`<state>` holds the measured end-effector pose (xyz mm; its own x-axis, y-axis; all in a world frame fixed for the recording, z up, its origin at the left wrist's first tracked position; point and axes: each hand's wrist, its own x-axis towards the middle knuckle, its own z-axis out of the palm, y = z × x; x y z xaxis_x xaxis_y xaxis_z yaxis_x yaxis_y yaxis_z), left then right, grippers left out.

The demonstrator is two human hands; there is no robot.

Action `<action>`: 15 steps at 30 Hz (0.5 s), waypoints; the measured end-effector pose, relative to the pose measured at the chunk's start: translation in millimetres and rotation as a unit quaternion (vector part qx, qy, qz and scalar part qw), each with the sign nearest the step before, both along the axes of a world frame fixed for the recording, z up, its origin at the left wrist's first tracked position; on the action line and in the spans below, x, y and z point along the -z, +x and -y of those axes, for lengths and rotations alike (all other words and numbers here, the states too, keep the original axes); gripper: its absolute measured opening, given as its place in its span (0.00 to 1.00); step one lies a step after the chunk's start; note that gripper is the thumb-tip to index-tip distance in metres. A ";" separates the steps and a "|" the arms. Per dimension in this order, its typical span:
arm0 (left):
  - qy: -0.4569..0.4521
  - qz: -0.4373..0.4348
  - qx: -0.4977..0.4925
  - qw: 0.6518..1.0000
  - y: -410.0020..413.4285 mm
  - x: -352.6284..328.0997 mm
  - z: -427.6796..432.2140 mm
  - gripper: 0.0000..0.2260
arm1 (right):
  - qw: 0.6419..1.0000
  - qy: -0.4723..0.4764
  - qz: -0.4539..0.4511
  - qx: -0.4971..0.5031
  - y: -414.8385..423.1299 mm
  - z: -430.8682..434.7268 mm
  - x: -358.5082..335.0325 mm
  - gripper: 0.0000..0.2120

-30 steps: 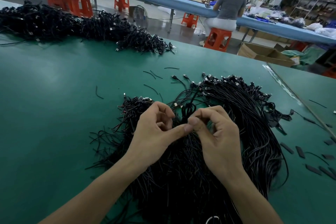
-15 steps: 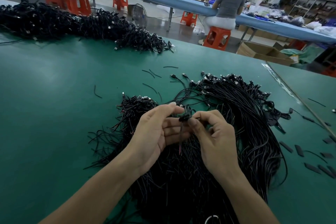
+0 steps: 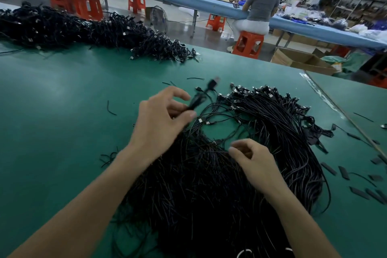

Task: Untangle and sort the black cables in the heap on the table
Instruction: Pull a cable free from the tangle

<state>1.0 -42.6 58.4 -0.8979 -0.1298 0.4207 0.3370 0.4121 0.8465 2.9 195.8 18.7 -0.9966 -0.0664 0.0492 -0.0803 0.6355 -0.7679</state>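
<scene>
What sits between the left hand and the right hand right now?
Head view: only loose black loops of the near heap, with a few connectors; left hand and right hand do not touch.

The person's body showed only as two arms, coming in from the lower edge of the frame. The left forearm [image 3: 100, 192], at lower left, and the right forearm [image 3: 293, 209], at lower right, were bare right to the frame's edge. The left hand [image 3: 161, 119], at centre, was softened by motion blur at its fingers. The right hand [image 3: 253, 159], just right of centre, was sharper. The nails that showed were cut short.
</scene>
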 end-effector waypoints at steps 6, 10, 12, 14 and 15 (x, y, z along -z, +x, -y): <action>-0.202 0.129 -0.146 0.960 -46.5 17.9 33.5 0.02 | 0.966 0.226 0.086 0.095 -23.8 -33.5 38.4 0.20; -0.286 0.246 -0.151 0.914 -51.3 28.1 43.0 0.07 | 0.947 0.275 0.077 0.147 -31.5 -25.3 45.2 0.15; -0.301 0.259 -0.166 0.903 -50.0 27.8 47.5 0.08 | 0.932 0.312 0.081 0.167 -35.8 -22.3 44.3 0.14; -0.307 0.269 -0.166 0.897 -48.0 29.8 52.3 0.09 | 0.920 0.337 0.091 0.176 -40.6 -19.8 42.9 0.11; -0.303 0.270 -0.160 0.900 -46.7 31.9 53.7 0.12 | 0.915 0.351 0.095 0.176 -43.0 -18.2 42.4 0.10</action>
<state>-45.7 -96.3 26.6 -0.9500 -0.3119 0.0160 -0.2738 0.8564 0.4378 -40.2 214.0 -23.8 -0.9482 0.3121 -0.0592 0.3174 0.9379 -0.1398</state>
